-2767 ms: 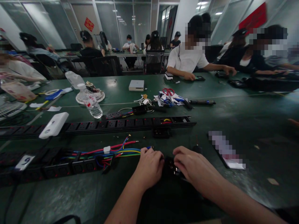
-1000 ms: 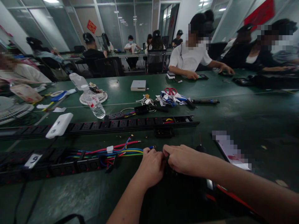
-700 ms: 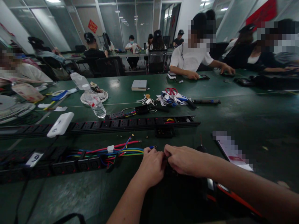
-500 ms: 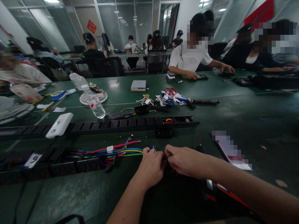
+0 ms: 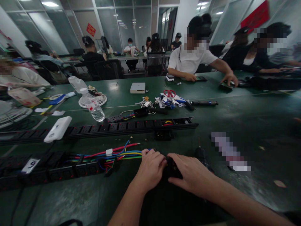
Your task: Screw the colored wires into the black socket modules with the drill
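Observation:
My left hand (image 5: 151, 168) is closed, with the coloured wires (image 5: 131, 153) running into it from the left. Its fingertips meet beside a small black part (image 5: 174, 166), which my right hand (image 5: 191, 172) grips from the right between thumb and fingers. Detail inside the dark part is hard to make out. Red, blue, yellow and green wires come out of the opened end of a black power strip (image 5: 63, 171), bearing a label marked 9 or 6 (image 5: 31, 165). A power screwdriver (image 5: 201, 157) lies just beyond my right hand.
Behind the wires lies a second long black power strip (image 5: 113, 127), with a white box (image 5: 58, 129) across it. A water bottle (image 5: 95, 108), red scissors (image 5: 169, 93) and a pale box (image 5: 137, 88) stand farther back. A co-worker in white (image 5: 191, 61) sits across the table (image 5: 240, 116).
My right hand has opened its grip wider around the black part and turned slightly. My left hand stays almost in place. The co-worker opposite has lifted a dark object.

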Motion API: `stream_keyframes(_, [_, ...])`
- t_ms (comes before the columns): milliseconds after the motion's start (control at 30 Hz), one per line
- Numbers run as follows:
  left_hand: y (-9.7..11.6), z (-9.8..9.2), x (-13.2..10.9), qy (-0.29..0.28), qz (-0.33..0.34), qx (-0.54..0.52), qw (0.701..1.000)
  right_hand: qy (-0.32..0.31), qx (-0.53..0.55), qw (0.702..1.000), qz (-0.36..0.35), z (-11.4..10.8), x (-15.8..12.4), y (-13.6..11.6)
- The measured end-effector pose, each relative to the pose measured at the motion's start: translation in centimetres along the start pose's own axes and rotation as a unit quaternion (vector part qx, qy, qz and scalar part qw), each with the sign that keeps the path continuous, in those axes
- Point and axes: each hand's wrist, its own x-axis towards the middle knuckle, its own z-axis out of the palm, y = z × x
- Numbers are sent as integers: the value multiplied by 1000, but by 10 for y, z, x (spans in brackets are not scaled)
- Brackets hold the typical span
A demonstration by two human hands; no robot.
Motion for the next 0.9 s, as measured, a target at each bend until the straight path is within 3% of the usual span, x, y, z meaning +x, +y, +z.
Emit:
stream_keyframes(200, [3, -3, 0, 8, -19, -22, 1000, 63, 84, 994, 10, 8, -5, 3])
stream_keyframes(500, [2, -5, 0, 30, -34, -65, 997, 90, 138, 986, 20, 5, -19, 9])
stream_keyframes(700, [3, -5, 2, 35, -42, -66, 996, 91, 120, 988, 29, 4, -25, 11])
stream_keyframes(900, [4, -5, 2, 49, -32, -68, 996, 102, 47, 989, 96, -14, -32, 7])
